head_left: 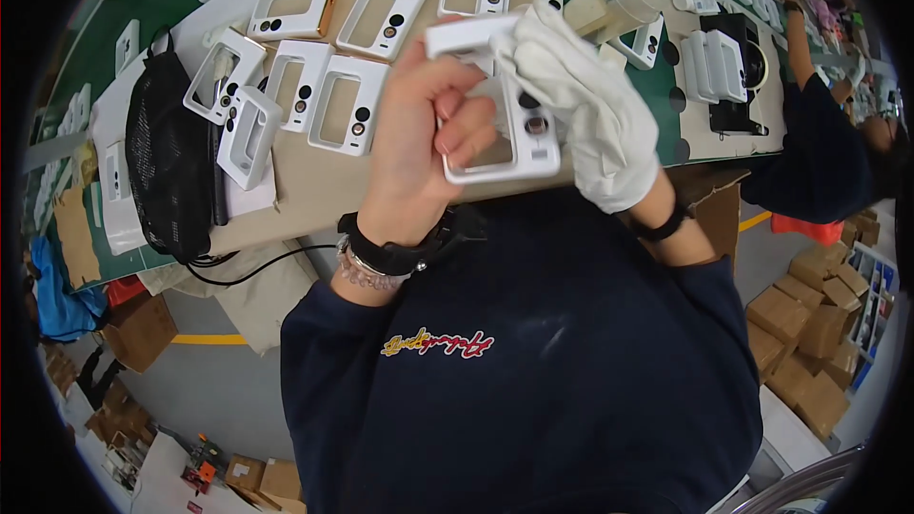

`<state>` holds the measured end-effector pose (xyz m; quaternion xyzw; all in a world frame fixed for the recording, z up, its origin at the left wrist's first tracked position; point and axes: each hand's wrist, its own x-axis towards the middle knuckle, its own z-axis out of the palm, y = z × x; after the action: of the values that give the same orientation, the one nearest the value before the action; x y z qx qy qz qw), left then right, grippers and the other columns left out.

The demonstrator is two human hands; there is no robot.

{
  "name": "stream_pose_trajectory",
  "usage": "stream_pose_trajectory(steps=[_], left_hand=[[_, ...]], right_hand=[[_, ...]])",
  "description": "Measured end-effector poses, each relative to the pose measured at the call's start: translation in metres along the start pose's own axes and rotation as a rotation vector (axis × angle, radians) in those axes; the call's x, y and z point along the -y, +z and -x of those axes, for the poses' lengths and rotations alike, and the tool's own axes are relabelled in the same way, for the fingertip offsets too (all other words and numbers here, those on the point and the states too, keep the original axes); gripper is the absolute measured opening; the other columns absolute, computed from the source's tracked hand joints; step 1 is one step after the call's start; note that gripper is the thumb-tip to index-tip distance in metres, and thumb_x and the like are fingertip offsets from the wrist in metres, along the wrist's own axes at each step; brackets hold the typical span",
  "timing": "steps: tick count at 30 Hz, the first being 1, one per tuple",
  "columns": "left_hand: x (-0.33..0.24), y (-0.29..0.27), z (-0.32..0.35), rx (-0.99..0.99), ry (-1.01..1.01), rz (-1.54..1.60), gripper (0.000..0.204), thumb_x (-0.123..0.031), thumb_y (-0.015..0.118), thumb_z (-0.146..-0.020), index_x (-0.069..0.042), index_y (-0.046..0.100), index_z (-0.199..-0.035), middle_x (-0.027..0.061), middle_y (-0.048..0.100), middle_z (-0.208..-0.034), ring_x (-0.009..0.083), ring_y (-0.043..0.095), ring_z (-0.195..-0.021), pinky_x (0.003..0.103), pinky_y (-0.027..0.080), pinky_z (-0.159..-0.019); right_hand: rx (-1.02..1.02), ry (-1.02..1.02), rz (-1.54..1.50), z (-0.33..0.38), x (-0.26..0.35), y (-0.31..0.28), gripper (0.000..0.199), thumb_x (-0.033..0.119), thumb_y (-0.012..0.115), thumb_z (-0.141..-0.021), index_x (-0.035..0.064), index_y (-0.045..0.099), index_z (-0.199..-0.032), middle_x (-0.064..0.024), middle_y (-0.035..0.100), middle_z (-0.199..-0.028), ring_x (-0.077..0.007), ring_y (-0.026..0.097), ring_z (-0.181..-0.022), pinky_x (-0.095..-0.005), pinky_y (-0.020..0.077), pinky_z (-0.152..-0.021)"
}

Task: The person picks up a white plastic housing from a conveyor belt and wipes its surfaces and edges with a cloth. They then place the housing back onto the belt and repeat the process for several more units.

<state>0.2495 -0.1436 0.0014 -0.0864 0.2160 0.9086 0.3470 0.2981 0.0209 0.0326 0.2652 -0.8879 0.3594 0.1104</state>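
My bare left hand [414,119] is closed on a white plastic housing [538,164], its fingers curled through the rectangular opening. The housing is held tilted above the near edge of the table, and its face has a black round spot and a small metal-rimmed round part. A loose white glove covers my right hand [605,124], which presses round the housing's upper right side. Glove folds hide where those fingertips lie. Around my left hand, similar white housings [347,103] lie on the table, several with their openings facing up.
A black mesh bag [169,152] lies at the table's left, with a black cable hanging from it. A clear plastic container [617,2] and a white bottle [698,2] stand behind my right hand. More housings rest on a black stand [738,117]. Another person [824,148] works at the right.
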Motion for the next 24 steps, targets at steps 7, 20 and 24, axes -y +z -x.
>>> stream_pose_trajectory(steps=[7, 20, 24], left_hand=[[0.019, 0.036, -0.032, -0.164, 0.824, -0.163, 0.036, 0.003, 0.045, -0.073, -0.006, 0.03, -0.105, 0.0059, 0.042, -0.066, 0.0092, 0.035, -0.038, 0.022, 0.03, -0.035], [0.041, 0.03, -0.019, -0.161, 1.0, -0.797, 0.044, 0.001, 0.052, -0.074, -0.006, 0.024, -0.107, 0.0151, 0.045, -0.093, 0.0165, 0.05, -0.079, 0.027, 0.041, -0.064], [0.025, 0.028, -0.021, -0.075, 0.665, -0.637, 0.046, -0.008, 0.052, -0.078, -0.006, 0.022, -0.113, 0.0135, 0.046, -0.097, 0.0166, 0.05, -0.085, 0.028, 0.041, -0.066]], right_hand=[[-0.602, 0.474, -0.4, 0.003, 0.009, 0.086, 0.042, 0.026, 0.032, -0.09, 0.0006, 0.031, -0.124, -0.0094, 0.043, -0.112, -0.0162, 0.043, -0.099, -0.0261, 0.0356, -0.083], [-0.733, 0.769, -1.803, -0.044, -0.02, 0.034, 0.039, 0.04, 0.034, -0.086, 0.0053, 0.05, -0.095, -0.0074, 0.058, -0.081, -0.0179, 0.057, -0.063, -0.0239, 0.0463, -0.057], [-0.542, 0.572, -1.449, -0.036, -0.025, 0.028, 0.036, 0.037, 0.038, -0.081, 0.0062, 0.051, -0.095, -0.0078, 0.057, -0.082, -0.0208, 0.056, -0.065, -0.0258, 0.0452, -0.058]])
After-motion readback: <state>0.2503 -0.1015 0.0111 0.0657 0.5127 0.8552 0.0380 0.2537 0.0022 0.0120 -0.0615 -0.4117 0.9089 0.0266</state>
